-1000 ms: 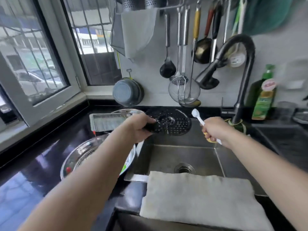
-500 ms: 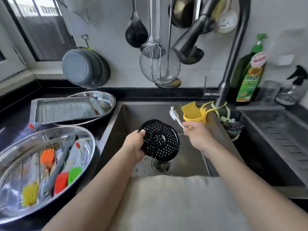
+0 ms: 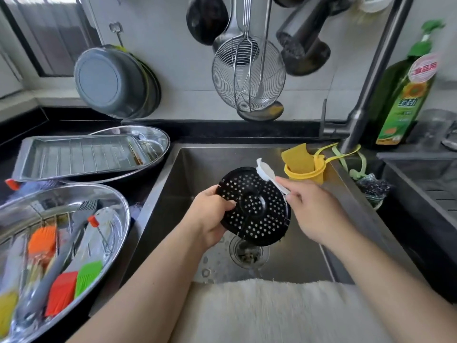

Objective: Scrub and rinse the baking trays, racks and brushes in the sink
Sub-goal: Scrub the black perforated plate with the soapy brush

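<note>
Near the middle of the frame, the left hand (image 3: 212, 215) grips the left edge of a round black rack (image 3: 254, 206) full of small holes, thumb across its face, holding it tilted above the drain (image 3: 248, 253) of the steel sink (image 3: 193, 174). The right hand (image 3: 314, 214) is closed around the handle of a white brush (image 3: 268, 173), whose head lies against the upper right rim of the rack.

At the left edge, on the black bench (image 3: 61, 125), a rectangular baking tray (image 3: 81, 157) with a wire grid inside sits on an oval steel dish (image 3: 158, 137). In the lower left, another oval steel platter (image 3: 116, 206) holds orange, red, green and yellow pastry brushes (image 3: 61, 290) and a grey one, lying on a wire grid.

A yellow cup (image 3: 304, 169) with a yellow sponge hangs at the far right corner of the sink, beside the dark tap (image 3: 371, 78). A green bottle (image 3: 405, 95) stands at the upper right. A wire skimmer (image 3: 247, 75) and ladles hang on the wall at the top, and a pale cloth (image 3: 284, 313) drapes over the sink's near edge.
</note>
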Tool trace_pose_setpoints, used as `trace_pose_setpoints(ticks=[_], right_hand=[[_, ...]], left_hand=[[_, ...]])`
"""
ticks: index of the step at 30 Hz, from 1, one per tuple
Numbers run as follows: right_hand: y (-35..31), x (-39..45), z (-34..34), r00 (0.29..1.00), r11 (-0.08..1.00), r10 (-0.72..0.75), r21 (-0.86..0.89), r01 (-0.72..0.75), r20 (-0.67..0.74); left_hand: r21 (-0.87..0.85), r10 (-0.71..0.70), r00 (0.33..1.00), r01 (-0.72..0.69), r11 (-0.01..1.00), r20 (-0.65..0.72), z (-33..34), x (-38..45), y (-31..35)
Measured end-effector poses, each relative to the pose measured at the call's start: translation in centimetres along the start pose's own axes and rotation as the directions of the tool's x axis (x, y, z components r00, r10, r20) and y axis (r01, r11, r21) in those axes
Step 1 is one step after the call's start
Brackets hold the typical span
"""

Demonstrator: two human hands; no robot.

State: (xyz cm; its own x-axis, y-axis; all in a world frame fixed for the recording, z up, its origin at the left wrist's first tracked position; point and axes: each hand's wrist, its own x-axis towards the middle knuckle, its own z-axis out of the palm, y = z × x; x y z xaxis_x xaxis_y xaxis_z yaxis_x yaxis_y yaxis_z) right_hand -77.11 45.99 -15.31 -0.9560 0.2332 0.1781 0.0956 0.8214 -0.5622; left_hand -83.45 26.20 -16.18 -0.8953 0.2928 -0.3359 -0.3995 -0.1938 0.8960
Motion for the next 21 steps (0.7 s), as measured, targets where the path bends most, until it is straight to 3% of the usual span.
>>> trace_pose_setpoints(ticks=[3,12,18,21], right_hand=[[-0.5,-0.1,0.8,1.0,0.998,0.002,-0.064,-0.003,-0.019],[-2.0,-0.5,0.9,0.991,0.998,-0.046,-0.045,0.04,-0.125],[-3.8,-1.5,2.7,0.981,0.98,-0.194,-0.033,0.195,0.025],[-2.5,-0.4,2.0,0.994,0.991,-0.094,-0.101,0.087,-0.061]], left_hand=[[-0.034,0.012,1.0,-0.013,0.999,-0.024,-0.2,0.1,0.1],[-0.027,0.016,1.0,-0.016,1.0,-0.013,0.1,0.0,-0.1],[-0.022,0.018,0.999,-0.018,1.0,0.031,0.4,-0.4,-0.1],[-0.022,0.022,0.999,-0.022,1.0,0.025,0.4,-0.4,0.0]])
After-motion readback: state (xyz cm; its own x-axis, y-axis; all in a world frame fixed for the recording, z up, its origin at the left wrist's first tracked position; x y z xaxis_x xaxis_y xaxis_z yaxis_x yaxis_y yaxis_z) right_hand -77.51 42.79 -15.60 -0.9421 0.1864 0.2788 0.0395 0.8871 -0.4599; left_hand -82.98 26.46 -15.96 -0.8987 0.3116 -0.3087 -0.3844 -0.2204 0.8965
